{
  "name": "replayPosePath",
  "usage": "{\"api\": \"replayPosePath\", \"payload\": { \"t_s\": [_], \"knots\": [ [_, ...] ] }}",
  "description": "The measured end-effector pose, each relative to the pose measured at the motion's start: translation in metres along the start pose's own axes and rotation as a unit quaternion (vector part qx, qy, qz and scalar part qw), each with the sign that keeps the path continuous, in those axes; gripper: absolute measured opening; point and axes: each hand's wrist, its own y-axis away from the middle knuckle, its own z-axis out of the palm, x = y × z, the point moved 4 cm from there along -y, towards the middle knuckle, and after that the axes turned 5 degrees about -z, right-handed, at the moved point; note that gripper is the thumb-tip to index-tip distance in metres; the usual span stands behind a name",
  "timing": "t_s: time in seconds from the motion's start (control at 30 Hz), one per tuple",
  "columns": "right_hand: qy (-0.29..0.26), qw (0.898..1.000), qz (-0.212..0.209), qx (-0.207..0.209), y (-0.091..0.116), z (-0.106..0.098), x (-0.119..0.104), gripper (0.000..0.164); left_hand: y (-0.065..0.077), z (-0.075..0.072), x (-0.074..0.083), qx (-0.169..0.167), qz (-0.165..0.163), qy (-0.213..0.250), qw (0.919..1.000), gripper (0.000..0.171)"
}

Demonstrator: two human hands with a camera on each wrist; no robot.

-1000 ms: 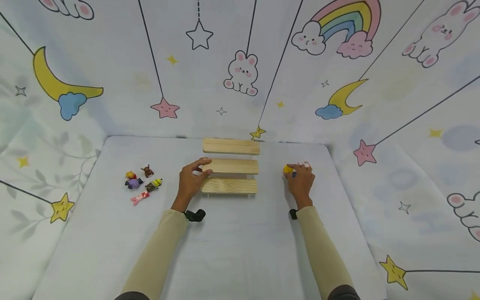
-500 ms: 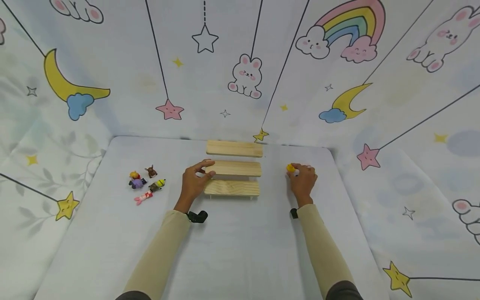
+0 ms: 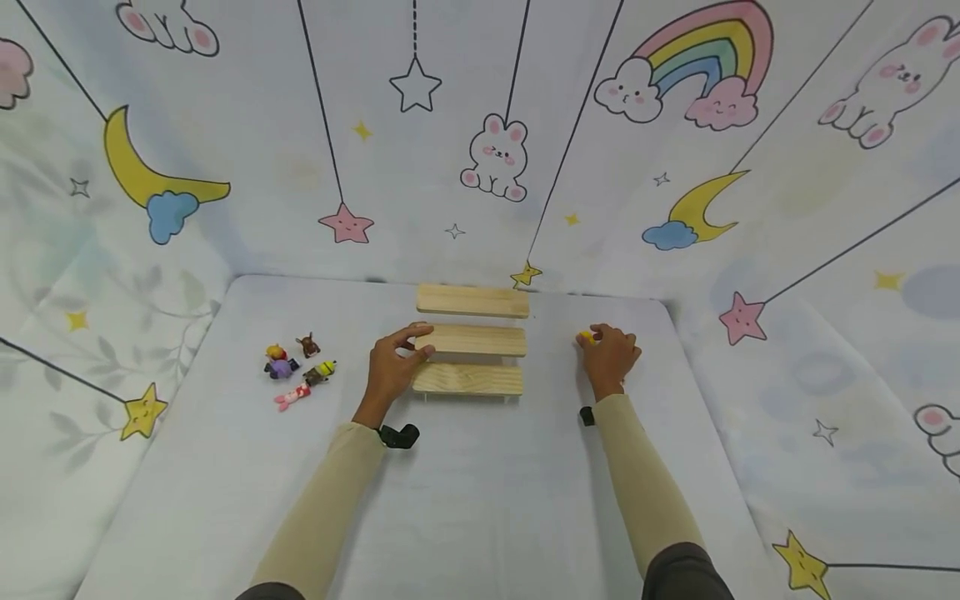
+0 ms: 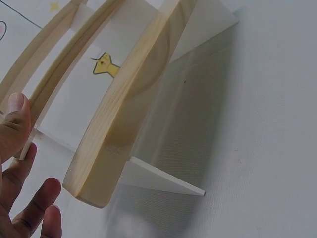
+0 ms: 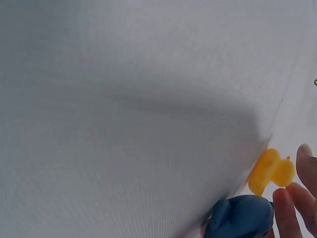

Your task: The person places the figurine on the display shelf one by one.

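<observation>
From my remote feed I'm looking into a nursery-styled nook, home or studio unclear: cartoon-printed walls [image 3: 262,167] are enclosing a white bench [image 3: 487,500], a rainbow [image 3: 708,42] is arching upper right, a yellow moon [image 3: 129,167] is hanging upper left.

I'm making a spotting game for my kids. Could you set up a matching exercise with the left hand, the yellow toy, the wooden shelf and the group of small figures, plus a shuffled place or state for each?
Column one:
1. Left hand
2. Yellow toy
3. Wooden shelf
4. Group of small figures

Column two:
A. Made of three planks in tiers
B. Farther left than both hands
C. Gripping the left end of the middle plank
D. Next to the right hand

Right pairs: 1-C, 2-D, 3-A, 4-B
</observation>
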Motion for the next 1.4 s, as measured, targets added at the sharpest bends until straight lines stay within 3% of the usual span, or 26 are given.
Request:
{"api": "replayPosePath", "payload": {
  "t_s": [0.3,0.6,0.9,1.23,1.4],
  "knots": [
    [0.021,1.0,0.006,-0.009,-0.003,0.01,0.008,0.031,0.001,0.001,-0.003,-0.001,-0.005,-0.002,1.0,0.038],
    [-0.016,0.999,-0.036,0.013,-0.003,0.006,0.003,0.026,0.001,0.002,-0.001,-0.002,0.001,-0.006,1.0,0.038],
    [-0.102,0.989,-0.099,0.038,0.0,-0.022,-0.036,0.029,0.002,0.001,0.001,0.001,-0.01,-0.004,0.9999,0.037],
    [-0.15,0.98,-0.134,0.003,0.005,-0.05,-0.089,0.034,0.002,0.0,-0.002,-0.003,-0.018,-0.001,0.9998,0.036],
    [-0.188,0.967,-0.17,-0.007,0.008,-0.059,-0.112,0.033,0.002,0.001,-0.001,-0.005,-0.02,0.003,0.9998,0.037]
  ]
}}
